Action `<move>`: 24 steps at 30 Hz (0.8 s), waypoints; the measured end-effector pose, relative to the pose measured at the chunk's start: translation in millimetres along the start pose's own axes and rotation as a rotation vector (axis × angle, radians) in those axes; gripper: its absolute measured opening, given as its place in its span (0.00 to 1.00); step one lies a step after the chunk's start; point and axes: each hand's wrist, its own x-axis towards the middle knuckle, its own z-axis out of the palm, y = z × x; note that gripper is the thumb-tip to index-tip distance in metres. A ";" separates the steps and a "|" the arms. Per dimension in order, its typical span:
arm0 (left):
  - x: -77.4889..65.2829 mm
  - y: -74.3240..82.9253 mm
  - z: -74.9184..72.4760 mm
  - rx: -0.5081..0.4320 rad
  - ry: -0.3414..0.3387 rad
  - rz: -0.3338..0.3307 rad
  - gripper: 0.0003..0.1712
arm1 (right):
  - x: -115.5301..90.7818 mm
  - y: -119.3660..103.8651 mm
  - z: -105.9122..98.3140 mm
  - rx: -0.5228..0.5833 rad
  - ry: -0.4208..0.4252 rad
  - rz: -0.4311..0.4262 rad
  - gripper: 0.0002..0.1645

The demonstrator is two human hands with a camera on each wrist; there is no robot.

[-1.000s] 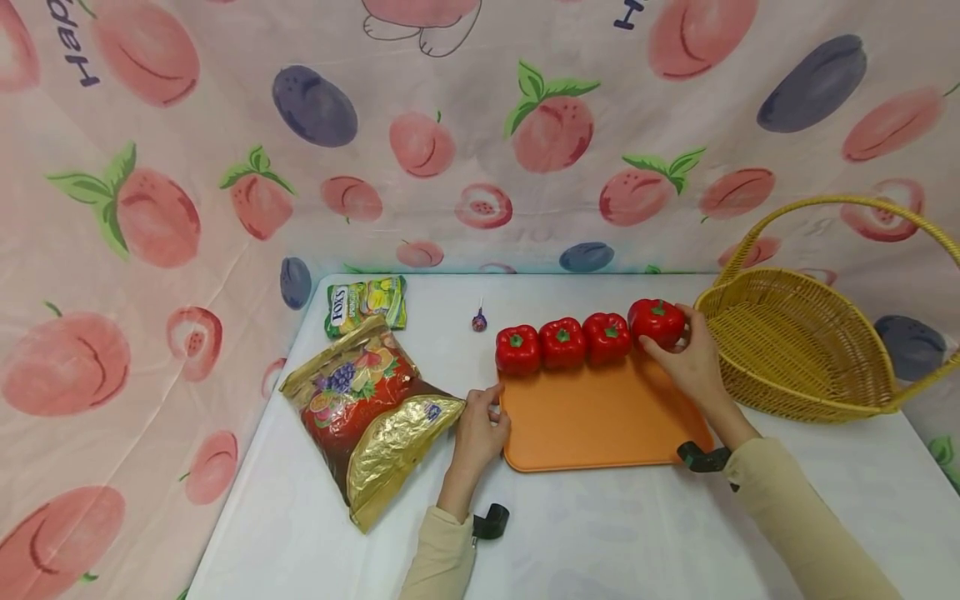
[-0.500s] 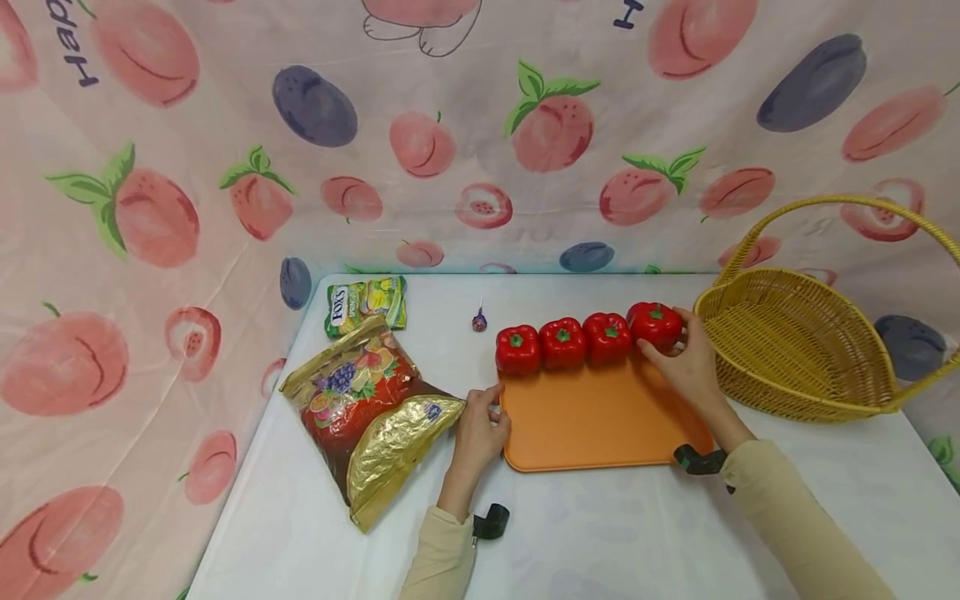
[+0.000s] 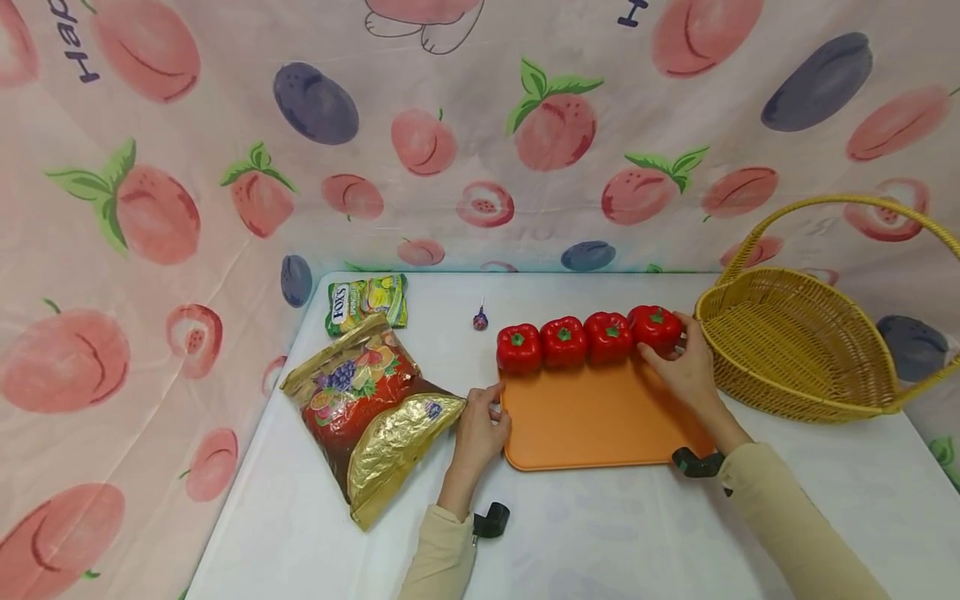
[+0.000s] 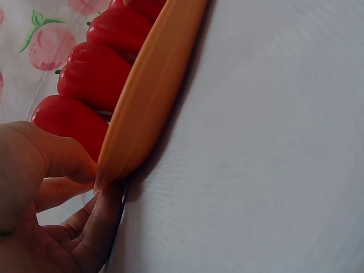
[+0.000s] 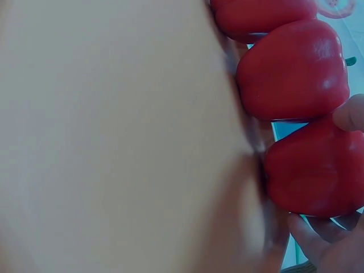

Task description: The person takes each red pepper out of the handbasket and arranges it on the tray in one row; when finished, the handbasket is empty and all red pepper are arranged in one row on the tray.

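An orange tray (image 3: 592, 425) lies on the white table, and several red bell peppers stand in a row along its far edge. At the right end of that row, my right hand (image 3: 690, 367) holds a bell pepper (image 3: 655, 329) between thumb and fingers. This pepper sits close beside its neighbour (image 3: 608, 336); the right wrist view shows fingers under and behind the held pepper (image 5: 315, 170). My left hand (image 3: 480, 429) pinches the tray's left edge, its thumb and fingertips meeting at the rim in the left wrist view, near the leftmost pepper (image 4: 71, 122).
Left of the tray lies a big gold and red candy bag (image 3: 371, 417), its corner close to my left hand. Behind it is a green Fox's packet (image 3: 366, 304). A small lollipop (image 3: 480, 318) lies at the back. A yellow wicker basket (image 3: 806, 400) stands at the right.
My right hand has brought the rightmost bell pepper slightly down and toward me, still beside the row. The left hand stays at the tray's edge.
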 end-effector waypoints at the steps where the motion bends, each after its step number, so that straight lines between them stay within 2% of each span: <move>1: -0.1 0.3 -0.1 -0.001 0.000 0.001 0.27 | -0.2 -0.1 -0.3 0.002 -0.003 0.002 0.49; 9: 1.0 -0.2 0.3 0.003 -0.007 -0.006 0.27 | 0.4 -0.1 -1.0 0.023 -0.012 0.034 0.50; 24: 0.2 0.8 0.2 0.006 -0.009 -0.021 0.27 | -2.3 0.3 -0.5 0.050 -0.011 0.038 0.52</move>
